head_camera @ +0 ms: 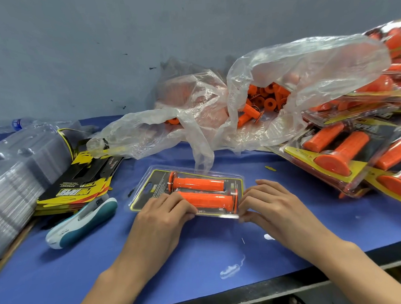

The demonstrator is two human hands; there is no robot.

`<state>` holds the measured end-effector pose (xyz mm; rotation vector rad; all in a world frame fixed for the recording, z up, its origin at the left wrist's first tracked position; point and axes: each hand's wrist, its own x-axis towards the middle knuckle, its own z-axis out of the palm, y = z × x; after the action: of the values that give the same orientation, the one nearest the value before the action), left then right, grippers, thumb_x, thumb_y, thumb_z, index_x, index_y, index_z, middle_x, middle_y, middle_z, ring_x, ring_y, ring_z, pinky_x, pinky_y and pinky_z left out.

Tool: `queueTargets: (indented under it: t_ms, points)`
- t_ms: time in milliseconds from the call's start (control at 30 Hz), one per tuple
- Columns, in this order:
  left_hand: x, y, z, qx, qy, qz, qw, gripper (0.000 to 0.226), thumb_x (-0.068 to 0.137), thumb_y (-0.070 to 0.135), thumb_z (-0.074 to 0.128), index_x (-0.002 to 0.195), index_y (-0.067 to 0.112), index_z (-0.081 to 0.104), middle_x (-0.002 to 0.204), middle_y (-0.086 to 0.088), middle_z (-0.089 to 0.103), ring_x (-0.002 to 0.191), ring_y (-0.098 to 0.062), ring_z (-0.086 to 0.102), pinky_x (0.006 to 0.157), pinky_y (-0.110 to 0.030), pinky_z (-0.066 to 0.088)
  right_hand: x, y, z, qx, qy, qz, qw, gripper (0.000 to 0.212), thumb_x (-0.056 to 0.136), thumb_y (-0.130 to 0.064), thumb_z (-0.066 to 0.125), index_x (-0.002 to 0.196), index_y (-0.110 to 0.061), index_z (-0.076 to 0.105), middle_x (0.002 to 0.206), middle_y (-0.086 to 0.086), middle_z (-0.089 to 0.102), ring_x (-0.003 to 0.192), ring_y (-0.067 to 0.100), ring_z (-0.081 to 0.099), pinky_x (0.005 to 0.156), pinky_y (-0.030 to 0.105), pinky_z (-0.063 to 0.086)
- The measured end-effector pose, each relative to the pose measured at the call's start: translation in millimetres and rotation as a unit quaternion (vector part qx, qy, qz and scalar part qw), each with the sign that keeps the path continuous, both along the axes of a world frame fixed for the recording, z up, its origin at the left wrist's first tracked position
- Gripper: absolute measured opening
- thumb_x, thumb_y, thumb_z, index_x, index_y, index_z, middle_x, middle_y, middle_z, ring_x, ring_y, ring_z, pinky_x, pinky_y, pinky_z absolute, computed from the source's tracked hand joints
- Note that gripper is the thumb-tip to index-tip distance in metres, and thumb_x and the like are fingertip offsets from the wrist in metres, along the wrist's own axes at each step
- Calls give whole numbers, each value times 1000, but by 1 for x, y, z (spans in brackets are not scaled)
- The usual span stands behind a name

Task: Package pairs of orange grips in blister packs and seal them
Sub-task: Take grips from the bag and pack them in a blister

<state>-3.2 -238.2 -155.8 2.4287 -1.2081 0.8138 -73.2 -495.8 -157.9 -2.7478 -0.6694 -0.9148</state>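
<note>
The blister pack [150, 189] lies flat at the middle of the blue surface [200, 256], with two orange grips [196, 183] side by side inside it. The left hand [165, 214] has its grip clamped on the pack's near edge, fingers curled over it. The right hand [269, 204] has its grip pinched on the near right corner. Behind is a clear plastic bag [306, 60] of loose orange pieces. Filled packs [348, 153] pile up at the right. At the left are printed cards [80, 188], a white-and-teal tool [82, 223] and stacked clear shells [15, 175].
</note>
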Motion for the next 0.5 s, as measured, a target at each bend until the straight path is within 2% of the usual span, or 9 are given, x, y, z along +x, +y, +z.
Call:
queueTargets:
  t_ms: [167, 267, 400, 500]
  points:
    - [1, 2, -3, 12, -4, -1, 1000, 12, 93, 22, 57, 88, 19, 67, 89, 7, 61, 79, -19, 57, 69, -30, 45, -1, 3, 0, -15, -11, -7, 1000, 14, 92, -29, 58, 82, -24, 66, 86, -15, 64, 83, 18, 59, 85, 26, 41]
    - [3, 2, -2, 11, 8, -4, 1000, 7, 91, 19, 60, 87, 20, 65, 89, 9, 61, 79, -18, 56, 69, -29, 43, 0, 0, -1, -15, -5, -1, 1000, 19, 94, -35, 52, 84, -26, 65, 88, -17, 63, 85, 16, 57, 86, 26, 41]
    - [6, 6, -1, 1, 38, -10, 999, 14, 89, 8, 68, 87, 22, 64, 91, 13, 61, 80, -14, 55, 69, -28, 44, 3, -6, -5, -32, -5, -1, 999, 13, 89, -41, 66, 91, -28, 67, 97, -17, 65, 96, 13, 57, 89, 26, 41]
    - [9, 14, -2, -18, 87, -14, 996, 21, 85, 3, 73, 87, 22, 65, 93, 15, 59, 83, -11, 56, 71, -24, 45, 6, -6, -3, -30, -9, 10, 999, 13, 91, -38, 65, 92, -25, 67, 97, -15, 66, 98, 15, 62, 89, 29, 46]
